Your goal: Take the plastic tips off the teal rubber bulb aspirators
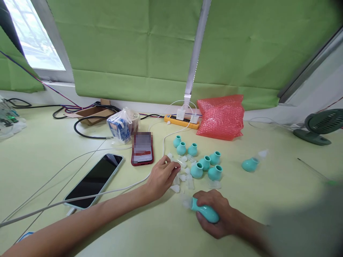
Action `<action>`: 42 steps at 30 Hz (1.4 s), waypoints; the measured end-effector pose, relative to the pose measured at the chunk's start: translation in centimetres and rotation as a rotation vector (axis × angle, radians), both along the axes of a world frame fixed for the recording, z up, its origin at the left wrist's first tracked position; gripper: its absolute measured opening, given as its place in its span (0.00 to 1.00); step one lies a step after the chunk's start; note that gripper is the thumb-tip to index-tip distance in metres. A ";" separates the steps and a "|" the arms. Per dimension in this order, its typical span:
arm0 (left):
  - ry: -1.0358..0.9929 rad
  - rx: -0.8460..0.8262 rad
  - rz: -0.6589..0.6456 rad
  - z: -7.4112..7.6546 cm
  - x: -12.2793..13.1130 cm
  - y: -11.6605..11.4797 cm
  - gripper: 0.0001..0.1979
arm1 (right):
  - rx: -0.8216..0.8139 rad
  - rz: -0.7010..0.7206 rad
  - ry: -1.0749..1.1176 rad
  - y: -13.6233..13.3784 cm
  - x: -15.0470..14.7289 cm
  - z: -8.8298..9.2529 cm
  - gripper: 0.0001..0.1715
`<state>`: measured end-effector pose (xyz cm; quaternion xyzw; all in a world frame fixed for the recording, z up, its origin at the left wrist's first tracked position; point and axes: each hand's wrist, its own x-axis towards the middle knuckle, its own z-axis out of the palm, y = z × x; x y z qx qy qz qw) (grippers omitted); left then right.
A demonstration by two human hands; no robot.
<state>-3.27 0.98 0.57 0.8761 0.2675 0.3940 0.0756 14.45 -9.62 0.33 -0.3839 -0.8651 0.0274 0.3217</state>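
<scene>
My right hand [218, 214] is wrapped around a teal squeeze bulb [207, 212]. A blurred, whitish translucent tip [186, 202] sits at the bulb's mouth, pointing left. My left hand [163, 175] reaches into a loose group of clear and white plastic tips [190, 182], its thumb and fingertips pinched together; whatever lies between them is too small to make out. Several more teal bulbs [196, 170] stand just beyond and to the right of the tips, open mouths upward. Farther right, a teal bulb [249, 165] with a translucent tip [263, 154] fitted lies on its side.
Left of the hands lie a large phone [95, 180] and a red-cased phone [142, 157]. White cables [107, 193] run close by my left forearm. Along the back are a bagged blue package [120, 129], an orange power strip [174, 120], a red bubble-wrap pouch [221, 117] and a green fan [324, 121].
</scene>
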 end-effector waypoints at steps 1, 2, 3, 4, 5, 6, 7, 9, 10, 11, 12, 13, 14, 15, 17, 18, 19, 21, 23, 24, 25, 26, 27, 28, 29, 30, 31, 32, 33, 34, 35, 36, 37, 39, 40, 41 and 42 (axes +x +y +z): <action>0.014 -0.043 0.000 -0.3 0.0 0.2 0.07 | 0.010 -0.016 -0.002 0.1 -0.1 0.1 0.13; 0.024 -0.079 0.000 -0.6 0.0 0.3 0.08 | 0.013 -0.039 -0.004 0.2 -0.1 0.2 0.13; 0.027 -0.107 -0.002 -0.8 0.0 0.4 0.09 | 0.010 -0.059 -0.010 0.3 -0.1 0.3 0.12; 0.020 -0.126 -0.010 -0.9 -0.1 0.5 0.09 | 0.006 -0.072 -0.021 0.4 -0.2 0.4 0.11; 0.005 -0.135 -0.023 -0.9 -0.1 0.6 0.10 | 0.000 -0.077 -0.034 0.5 -0.2 0.5 0.11; -0.010 -0.137 -0.043 -0.8 -0.2 0.6 0.10 | -0.007 -0.075 -0.047 0.5 -0.2 0.6 0.10; -0.026 -0.135 -0.059 -0.6 -0.3 0.5 0.11 | -0.013 -0.072 -0.055 0.6 -0.3 0.6 0.10; -0.047 -0.117 -0.083 0.1 -0.5 0.1 0.12 | -0.014 -0.078 -0.046 0.5 -0.4 0.6 0.10; -0.040 -0.100 -0.093 0.6 -0.6 -0.3 0.12 | -0.015 -0.093 -0.029 0.5 -0.4 0.5 0.11; -0.021 -0.069 -0.118 1.0 -0.7 -0.8 0.13 | -0.015 -0.113 -0.004 0.5 -0.5 0.4 0.13; 0.042 -0.022 -0.170 1.3 -0.7 -1.4 0.13 | -0.020 -0.136 0.025 0.4 -0.5 0.3 0.15; 0.125 0.047 -0.210 1.5 -0.6 -2.0 0.14 | -0.023 -0.150 0.055 0.4 -0.6 0.1 0.16; 0.199 0.127 -0.227 1.6 -0.6 -2.6 0.16 | -0.025 -0.155 0.082 0.3 -0.6 -0.1 0.18; 0.265 0.207 -0.220 1.6 -0.4 -3.1 0.17 | -0.028 -0.155 0.105 0.3 -0.7 -0.2 0.18; 0.328 0.340 -0.173 1.2 -0.1 -3.8 0.18 | -0.037 -0.161 0.137 0.1 -0.8 -0.3 0.20; 0.321 0.403 -0.150 0.9 0.1 -4.0 0.19 | -0.043 -0.164 0.144 0.0 -0.9 -0.3 0.21; 0.298 0.462 -0.135 0.6 0.2 -4.1 0.19 | -0.047 -0.161 0.151 0.0 -1.1 -0.3 0.21; 0.245 0.538 -0.119 0.1 0.4 -4.1 0.19 | -0.052 -0.129 0.162 0.0 -1.3 -0.1 0.20; 0.217 0.547 -0.126 -0.4 0.4 -3.9 0.20 | -0.047 -0.075 0.154 0.1 -1.4 0.0 0.16; 0.211 0.534 -0.135 -0.5 0.4 -3.7 0.21 | -0.050 -0.056 0.144 0.1 -1.4 0.1 0.14; 0.208 0.518 -0.148 -0.7 0.4 -3.6 0.22 | -0.060 -0.042 0.132 0.2 -1.4 0.3 0.11; 0.203 0.506 -0.170 -0.8 0.3 -3.5 0.22 | -0.075 -0.028 0.121 0.3 -1.3 0.4 0.10; 0.199 0.500 -0.198 -1.0 0.3 -3.4 0.23 | -0.099 -0.015 0.114 0.3 -1.2 0.6 0.09; 0.194 0.496 -0.230 -1.1 0.3 -3.4 0.23 | -0.132 -0.002 0.109 0.4 -1.1 0.8 0.08; 0.189 0.494 -0.264 -1.2 0.2 -3.3 0.23 | -0.178 0.011 0.102 0.4 -1.0 1.0 0.06; 0.179 0.497 -0.301 -1.2 0.2 -3.2 0.23 | -0.231 0.026 0.095 0.4 -0.9 1.2 0.05; 0.164 0.503 -0.334 -1.2 0.1 -3.2 0.23 | -0.283 0.043 0.093 0.4 -0.9 1.3 0.05; 0.143 0.511 -0.363 -1.2 0.1 -3.3 0.23 | -0.327 0.060 0.103 0.5 -0.9 1.4 0.06; 0.122 0.517 -0.390 -1.2 0.1 -3.3 0.23 | -0.358 0.076 0.130 0.5 -0.8 1.4 0.07; 0.102 0.520 -0.415 -1.2 0.1 -3.5 0.22 | -0.372 0.088 0.170 0.4 -0.8 1.4 0.09; 0.086 0.517 -0.438 -1.1 0.2 -3.6 0.22 | -0.382 0.090 0.211 0.4 -0.8 1.4 0.11; 0.072 0.508 -0.456 -1.0 0.2 -3.8 0.21 | -0.401 0.091 0.243 0.4 -0.8 1.4 0.13; 0.062 0.493 -0.470 -1.0 0.2 -4.0 0.21 | -0.439 0.090 0.260 0.4 -0.8 1.5 0.15; 0.035 0.462 -0.490 -0.8 0.3 -4.3 0.20 | -0.584 0.105 0.262 0.3 -0.7 1.8 0.15; 0.015 0.456 -0.510 -0.8 0.2 -4.4 0.20 | -0.684 0.130 0.258 0.3 -0.6 2.1 0.15; -0.004 0.461 -0.536 -0.8 0.2 -4.4 0.20 | -0.800 0.172 0.249 0.4 -0.4 2.4 0.15; -0.019 0.473 -0.564 -0.8 0.1 -4.4 0.19 | -0.914 0.225 0.237 0.4 -0.2 2.8 0.15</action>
